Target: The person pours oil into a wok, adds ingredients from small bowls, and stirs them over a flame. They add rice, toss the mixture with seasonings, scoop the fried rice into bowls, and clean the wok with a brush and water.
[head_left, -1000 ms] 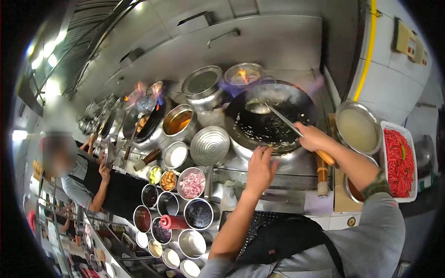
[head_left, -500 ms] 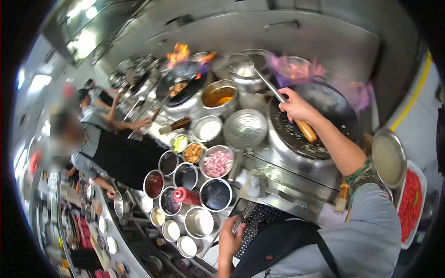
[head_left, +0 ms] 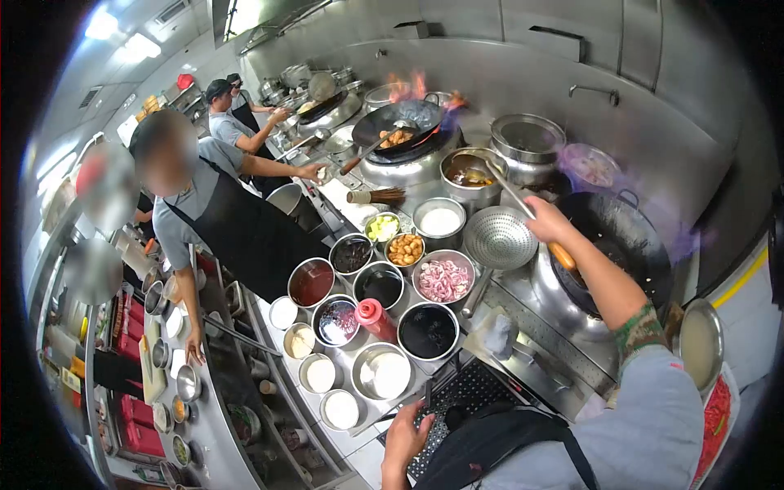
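Observation:
My right hand (head_left: 545, 220) is closed around the ladle (head_left: 562, 255), on its long metal shaft near the wooden end. The ladle's far end reaches into the pot of brown liquid (head_left: 474, 170), so its bowl is hidden. To the right of this hand is a large dark wok (head_left: 645, 245) with small food bits in it and pinkish-blue flame around its rim. My left hand (head_left: 406, 437) hangs low at the counter's front edge, fingers loosely bent and apart, holding nothing I can see. The black sauce bowl (head_left: 428, 331) and a white-filled steel pot (head_left: 381, 371) stand just beyond it.
A perforated strainer (head_left: 501, 237) lies between the pots and the wok. Several bowls surround a red squeeze bottle (head_left: 374, 318). At the left, a co-worker in a black apron (head_left: 245, 220) stands near another wok (head_left: 398, 122) with flames behind it. A steel bowl (head_left: 700, 347) sits at right.
My view has swung left. The ladle's far end has moved from near the mesh strainer at the back to the pot of brown liquid. My left hand stays low.

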Available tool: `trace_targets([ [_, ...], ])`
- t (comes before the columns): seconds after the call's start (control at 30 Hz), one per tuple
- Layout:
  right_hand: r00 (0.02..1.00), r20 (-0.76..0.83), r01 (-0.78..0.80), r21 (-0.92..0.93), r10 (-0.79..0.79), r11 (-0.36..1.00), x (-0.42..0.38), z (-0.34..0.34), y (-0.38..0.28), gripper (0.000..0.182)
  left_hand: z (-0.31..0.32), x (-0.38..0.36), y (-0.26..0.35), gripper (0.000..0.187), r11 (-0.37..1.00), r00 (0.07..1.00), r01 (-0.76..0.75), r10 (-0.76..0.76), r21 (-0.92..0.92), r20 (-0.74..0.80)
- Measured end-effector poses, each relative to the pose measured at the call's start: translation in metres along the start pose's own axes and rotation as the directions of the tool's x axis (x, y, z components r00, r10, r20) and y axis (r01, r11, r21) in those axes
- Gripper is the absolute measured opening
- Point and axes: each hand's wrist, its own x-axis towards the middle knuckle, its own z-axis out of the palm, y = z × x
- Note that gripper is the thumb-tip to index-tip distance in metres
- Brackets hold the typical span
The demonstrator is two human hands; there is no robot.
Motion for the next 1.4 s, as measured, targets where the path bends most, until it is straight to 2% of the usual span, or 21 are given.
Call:
trace_targets([
  [0.03, 0.967, -0.134, 0.2, -0.135, -0.218, 0.971, -0.014, 0.002, 0.025, 0.052, 0.0, 0.003, -0.006, 0.042, 0.999, 1.0, -0.028, 0.028, -0.02, -0.005],
  [0.1, 0.984, -0.092, -0.162, -0.095, 0.153, 0.982, -0.086, -0.049, -0.036, 0.058, -0.003, 0.012, -0.013, 0.042, 0.992, 0.992, -0.126, 0.126, -0.022, -0.015],
  [0.3, 0.939, -0.199, -0.322, -0.207, 0.282, 0.924, -0.25, -0.132, -0.039, 0.063, 0.024, 0.034, -0.041, 0.043, 0.979, 0.955, -0.188, 0.201, -0.076, 0.219],
  [0.43, 0.749, -0.12, -0.624, 0.203, 0.651, 0.755, -0.315, -0.132, -0.025, 0.059, 0.073, 0.043, -0.057, 0.045, 0.965, 0.854, -0.256, 0.253, -0.057, 0.454],
  [0.47, 0.899, -0.281, -0.375, -0.098, 0.336, 0.922, -0.338, -0.115, 0.036, 0.059, 0.085, 0.046, -0.063, 0.045, 0.96, 0.823, -0.28, 0.243, -0.006, 0.514],
  [0.53, 0.845, -0.278, -0.525, -0.264, 0.458, 0.809, -0.352, -0.121, 0.011, 0.06, 0.112, 0.05, -0.093, 0.047, 0.946, 0.754, -0.322, 0.227, 0.045, 0.616],
  [0.63, 0.674, -0.176, -0.677, 0.243, 0.718, 0.695, -0.371, -0.133, 0.003, 0.062, 0.125, 0.046, -0.113, 0.05, 0.953, 0.747, -0.297, 0.194, 0.058, 0.636],
  [0.73, 0.835, -0.441, -0.422, -0.13, 0.329, 0.897, -0.415, -0.149, 0.073, 0.06, 0.145, 0.04, -0.183, 0.051, 0.958, 0.772, -0.233, 0.079, 0.166, 0.631],
  [0.8, 0.772, -0.478, -0.549, -0.172, 0.418, 0.818, -0.442, -0.171, 0.089, 0.057, 0.163, 0.016, -0.256, 0.049, 0.997, 0.877, 0.076, -0.069, 0.006, 0.476],
  [0.83, 0.733, -0.513, -0.585, -0.14, 0.447, 0.799, -0.455, -0.178, 0.097, 0.054, 0.163, 0.002, -0.288, 0.048, 0.992, 0.895, -0.005, -0.05, 0.122, 0.443],
  [0.87, 0.758, -0.503, -0.583, -0.238, 0.414, 0.777, -0.469, -0.188, 0.106, 0.052, 0.155, -0.025, -0.295, 0.046, 0.966, 0.901, 0.251, -0.258, 0.066, 0.349],
  [0.9, 0.785, -0.537, -0.554, -0.387, 0.308, 0.737, -0.493, -0.191, 0.148, 0.051, 0.119, -0.05, -0.252, 0.043, 0.818, 0.721, 0.566, -0.55, 0.098, 0.421],
  [0.97, 0.817, -0.467, -0.532, -0.379, 0.339, 0.757, -0.511, -0.196, 0.168, 0.054, 0.147, -0.118, -0.408, 0.045, 0.901, 0.882, 0.133, -0.298, 0.413, 0.366],
  [1.03, 0.772, -0.47, -0.611, -0.367, 0.427, 0.701, -0.542, -0.192, 0.182, 0.054, 0.123, -0.176, -0.428, 0.046, 0.71, 0.575, 0.546, -0.704, 0.445, 0.417],
  [1.07, 0.731, -0.466, -0.667, -0.33, 0.499, 0.668, -0.545, -0.191, 0.18, 0.054, 0.113, -0.191, -0.418, 0.046, 0.771, 0.645, 0.084, -0.526, 0.632, 0.555],
  [1.1, 0.685, -0.465, -0.717, -0.295, 0.561, 0.632, -0.547, -0.192, 0.179, 0.053, 0.109, -0.208, -0.42, 0.045, 0.698, 0.515, 0.438, -0.712, 0.566, 0.478],
  [1.17, 0.686, -0.496, -0.72, -0.358, 0.532, 0.594, -0.563, -0.189, 0.211, 0.051, 0.1, -0.228, -0.429, 0.047, 0.672, 0.408, 0.305, -0.732, 0.675, 0.545],
  [1.27, 0.638, -0.462, -0.76, -0.509, 0.616, 0.405, -0.523, -0.198, 0.173, 0.05, 0.09, -0.218, -0.433, 0.045, 0.818, 0.633, 0.432, -0.575, 0.38, 0.518],
  [1.33, 0.803, -0.467, -0.548, -0.336, 0.37, 0.766, -0.476, -0.167, 0.105, 0.05, 0.08, -0.198, -0.392, 0.043, 0.941, 0.825, 0.334, -0.321, 0.058, 0.465],
  [1.37, 0.844, -0.185, -0.521, -0.064, 0.503, 0.851, -0.435, -0.153, 0.035, 0.049, 0.096, -0.187, -0.416, 0.036, 0.983, 0.906, 0.151, -0.179, 0.104, 0.383],
  [1.4, 0.932, 0.027, -0.351, 0.314, 0.361, 0.882, -0.414, -0.113, 0.014, 0.046, 0.11, -0.175, -0.435, 0.037, 0.982, 0.957, -0.024, -0.031, 0.187, 0.288],
])
